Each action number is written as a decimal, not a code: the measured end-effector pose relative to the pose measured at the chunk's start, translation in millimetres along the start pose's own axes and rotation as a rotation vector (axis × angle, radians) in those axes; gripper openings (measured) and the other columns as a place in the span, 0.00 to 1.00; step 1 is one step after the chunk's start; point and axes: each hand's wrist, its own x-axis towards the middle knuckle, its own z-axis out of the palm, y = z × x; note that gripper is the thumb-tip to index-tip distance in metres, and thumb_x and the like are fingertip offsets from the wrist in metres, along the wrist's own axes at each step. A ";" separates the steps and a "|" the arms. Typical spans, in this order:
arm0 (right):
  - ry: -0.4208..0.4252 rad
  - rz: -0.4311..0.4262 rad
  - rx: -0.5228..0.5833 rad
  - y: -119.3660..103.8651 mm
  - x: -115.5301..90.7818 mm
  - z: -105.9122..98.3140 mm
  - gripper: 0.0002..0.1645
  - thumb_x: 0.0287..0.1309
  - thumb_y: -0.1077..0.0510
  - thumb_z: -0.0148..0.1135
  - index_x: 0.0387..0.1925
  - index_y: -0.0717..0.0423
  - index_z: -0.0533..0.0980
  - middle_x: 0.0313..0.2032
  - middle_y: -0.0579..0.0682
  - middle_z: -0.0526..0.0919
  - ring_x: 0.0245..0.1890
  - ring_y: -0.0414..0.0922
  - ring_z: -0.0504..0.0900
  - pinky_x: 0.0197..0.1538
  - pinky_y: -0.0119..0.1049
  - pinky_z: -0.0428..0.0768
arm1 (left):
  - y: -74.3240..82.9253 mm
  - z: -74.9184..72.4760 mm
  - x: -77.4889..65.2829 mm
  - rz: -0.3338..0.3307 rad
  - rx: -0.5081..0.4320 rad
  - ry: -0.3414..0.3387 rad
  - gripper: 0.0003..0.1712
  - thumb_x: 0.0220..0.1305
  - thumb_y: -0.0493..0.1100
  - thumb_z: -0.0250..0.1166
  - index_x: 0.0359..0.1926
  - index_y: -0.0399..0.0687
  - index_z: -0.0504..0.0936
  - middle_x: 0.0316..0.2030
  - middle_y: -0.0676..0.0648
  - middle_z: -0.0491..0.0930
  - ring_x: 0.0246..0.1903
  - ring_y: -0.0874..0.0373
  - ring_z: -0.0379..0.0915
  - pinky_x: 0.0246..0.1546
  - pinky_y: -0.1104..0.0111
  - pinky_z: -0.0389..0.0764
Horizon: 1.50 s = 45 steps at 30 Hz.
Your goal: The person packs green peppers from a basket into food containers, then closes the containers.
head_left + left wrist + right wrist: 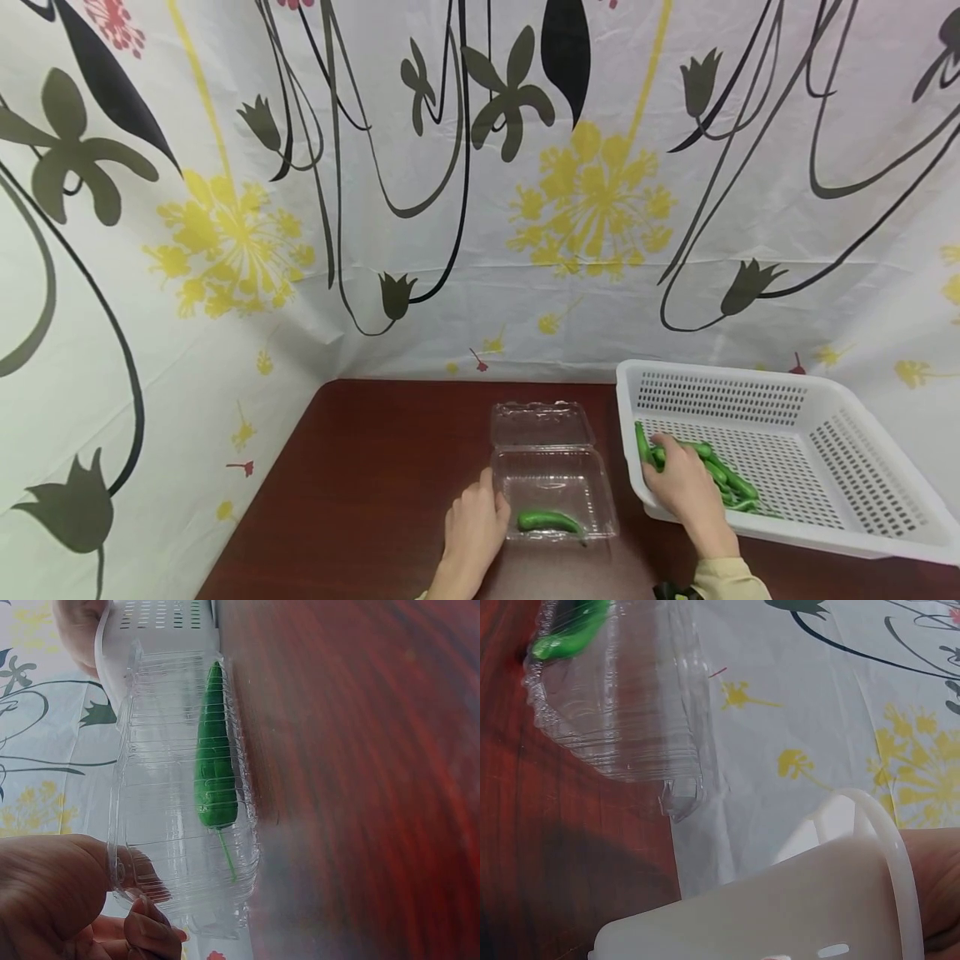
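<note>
A clear plastic clamshell container point(558, 492) lies with its lid raised on the table, one green chili pepper point(550, 522) inside along the near side. My left hand point(476, 521) pinches its left edge; in the left wrist view the thumb of that hand point(67, 892) goes over the rim of the container point(150, 780), fingers outside. To the right, my right hand point(686, 485) reaches into a white perforated basket point(787, 475) and touches a pile of green chili peppers point(731, 479). Its fingertips are hidden among them, and the basket wall point(780, 907) blocks the right wrist view.
The dark red-brown table point(375, 475) extends left of the container. Behind it hangs a white flower-printed cloth point(487, 325), which also covers the left side. The basket's near wall point(810, 533) stands between the right forearm and the basket floor.
</note>
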 end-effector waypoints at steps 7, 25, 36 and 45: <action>-0.017 -0.019 0.003 -0.8 3.4 -2.1 0.31 0.65 0.60 0.59 0.64 0.73 0.67 0.56 0.80 0.70 0.52 0.73 0.73 0.44 0.62 0.74 | -0.1 -0.3 1.3 -0.008 -0.006 0.000 0.20 0.55 0.35 0.68 0.50 0.32 0.80 0.24 0.42 0.82 0.15 0.51 0.77 0.12 0.66 0.71; -0.010 -0.014 -0.019 4.3 11.7 -3.3 0.34 0.62 0.60 0.64 0.63 0.77 0.65 0.54 0.82 0.70 0.51 0.76 0.71 0.45 0.64 0.74 | -0.1 -0.8 -0.1 -0.002 -0.013 -0.013 0.21 0.54 0.34 0.69 0.50 0.31 0.80 0.26 0.41 0.83 0.15 0.53 0.77 0.12 0.69 0.70; -0.064 0.011 -0.070 6.4 19.9 -3.0 0.35 0.61 0.59 0.66 0.62 0.77 0.66 0.55 0.82 0.70 0.52 0.77 0.72 0.46 0.64 0.76 | 0.5 -1.6 -0.3 -0.007 -0.004 -0.005 0.21 0.54 0.35 0.68 0.50 0.31 0.81 0.26 0.41 0.83 0.17 0.50 0.79 0.13 0.66 0.72; -0.089 -0.021 -0.083 9.7 24.3 -3.3 0.33 0.61 0.59 0.67 0.59 0.78 0.67 0.52 0.80 0.74 0.47 0.73 0.77 0.44 0.61 0.77 | 0.0 -1.6 0.0 -0.010 -0.013 -0.009 0.21 0.54 0.34 0.68 0.50 0.31 0.81 0.26 0.41 0.83 0.16 0.51 0.78 0.13 0.67 0.71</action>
